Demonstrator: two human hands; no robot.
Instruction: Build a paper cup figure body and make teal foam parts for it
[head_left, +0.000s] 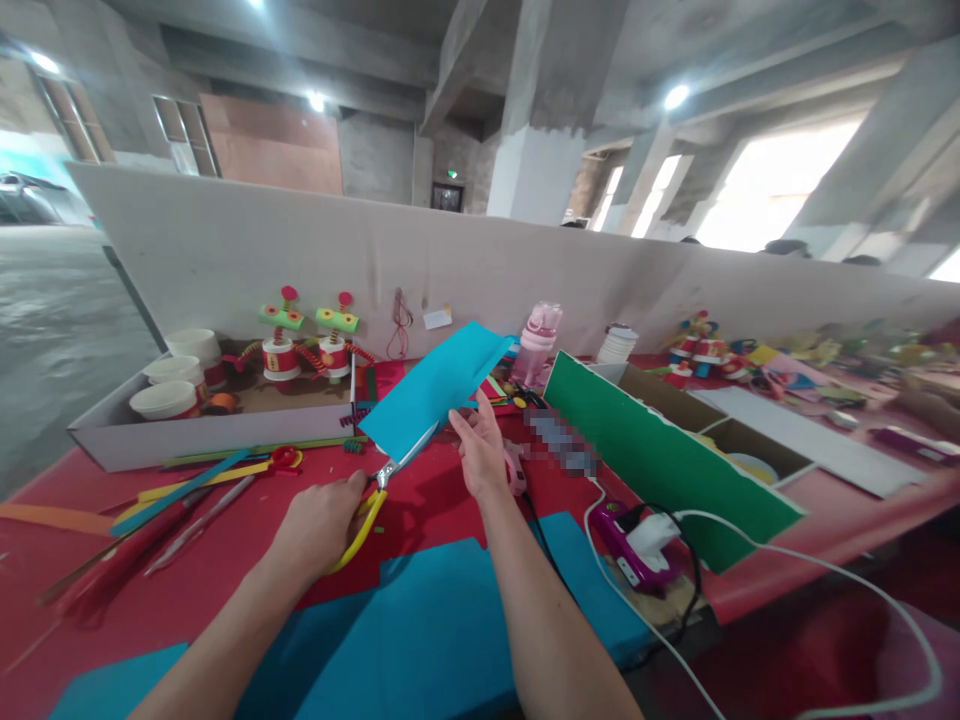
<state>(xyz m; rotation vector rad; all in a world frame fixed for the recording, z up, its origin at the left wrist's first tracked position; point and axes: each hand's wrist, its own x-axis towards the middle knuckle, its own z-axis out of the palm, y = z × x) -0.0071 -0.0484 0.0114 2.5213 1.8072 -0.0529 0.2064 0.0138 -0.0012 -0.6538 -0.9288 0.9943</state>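
My left hand point(319, 525) is closed round the yellow handles of a pair of scissors point(363, 530). Their blades point up and to the right, along the lower edge of a blue sheet of paper point(435, 385). That sheet is raised above the table in my right hand point(480, 450), whose fingers pinch it near the lower right edge. A narrow blue strip shows by my right fingers; I cannot tell whether it is still joined to the sheet. Larger blue sheets point(435, 610) lie on the red table beneath my forearms.
A white box point(217, 435) at the left bears paper cups and cup figures. Coloured strips point(202, 485) lie before it. On the right are a green-sided box point(645, 460), a purple power strip point(634, 550) with cables, and a pink bottle point(538, 340). A white partition point(465, 260) stands behind.
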